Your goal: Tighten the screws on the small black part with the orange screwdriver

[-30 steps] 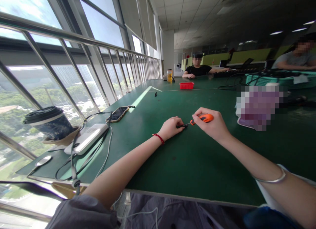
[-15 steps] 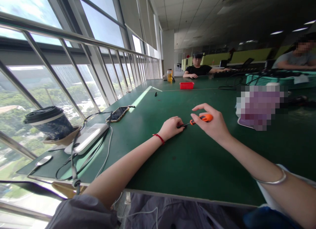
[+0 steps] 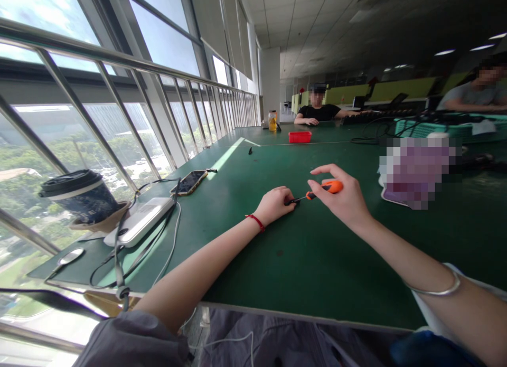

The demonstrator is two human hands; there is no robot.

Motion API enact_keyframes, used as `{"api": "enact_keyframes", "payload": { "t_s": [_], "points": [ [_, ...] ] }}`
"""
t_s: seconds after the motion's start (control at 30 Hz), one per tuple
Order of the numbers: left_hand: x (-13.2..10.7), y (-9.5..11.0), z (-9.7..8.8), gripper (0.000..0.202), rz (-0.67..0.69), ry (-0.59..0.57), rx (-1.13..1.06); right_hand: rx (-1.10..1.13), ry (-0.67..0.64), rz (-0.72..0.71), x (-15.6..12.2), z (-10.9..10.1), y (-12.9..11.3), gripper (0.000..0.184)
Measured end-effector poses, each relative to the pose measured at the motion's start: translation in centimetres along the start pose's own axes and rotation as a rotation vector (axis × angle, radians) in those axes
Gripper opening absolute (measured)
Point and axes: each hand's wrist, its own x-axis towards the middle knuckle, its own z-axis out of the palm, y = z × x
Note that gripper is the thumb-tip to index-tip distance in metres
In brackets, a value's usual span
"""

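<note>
Pinching the orange handle of a screwdriver (image 3: 331,187), the right hand (image 3: 343,200) grips it with thumb and lower fingers while the forefinger lifts free. The thin dark shaft slants down leftward to a small black part (image 3: 289,201), which the left hand (image 3: 274,204) holds with its fingers curled shut, pressed to the green table (image 3: 317,266) near its middle. Nothing lies between the two hands and the table's near edge.

Just right of the right hand sits a blurred purple object (image 3: 415,169). To the left lie a phone (image 3: 189,182), a flat white device (image 3: 139,219) wound with cables, and a metal spoon (image 3: 69,257).

A dark paper cup (image 3: 81,199) wears a black lid, so its contents are hidden. Farther off stand a shallow red tray (image 3: 299,137), its inside not visible, a jar (image 3: 271,121) of yellow stuff, and a teal basket (image 3: 431,127) with black cables draped across it. Two other people sit beyond.
</note>
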Motion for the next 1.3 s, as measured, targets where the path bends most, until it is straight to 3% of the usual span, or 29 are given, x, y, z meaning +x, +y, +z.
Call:
{"api": "enact_keyframes", "payload": {
  "t_s": [0.2, 0.33, 0.47, 0.67, 0.9, 1.1, 1.3],
  "points": [
    [0.02, -0.05, -0.02, 0.009, -0.009, -0.013, 0.005, -0.015, 0.089, -0.044, 0.01, 0.17, 0.19, 0.045],
    [0.03, -0.03, 0.02, 0.01, -0.006, -0.001, 0.006, -0.063, 0.047, 0.02, 0.09, 0.04, 0.11, 0.034],
    [-0.01, 0.03, 0.0, 0.01, 0.003, 0.002, 0.011, 0.022, -0.005, -0.01, 0.03, 0.05, 0.08, 0.024],
    [-0.04, -0.02, 0.01, 0.01, 0.011, 0.005, 0.0, 0.003, 0.049, -0.064, 0.06, 0.24, 0.55, 0.05],
    [0.0, 0.08, -0.06, 0.01, 0.004, -0.007, 0.018, 0.03, -0.006, -0.032, -0.09, 0.04, 0.07, 0.023],
    [0.01, -0.03, 0.02, 0.009, 0.005, -0.002, 0.018, 0.032, 0.055, -0.099, 0.0, 0.45, 0.49, 0.053],
    [0.0, -0.11, 0.08, 0.01, 0.014, 0.007, 0.009, 0.017, -0.032, -0.051, -0.21, 0.3, 0.31, 0.026]
  ]
}}
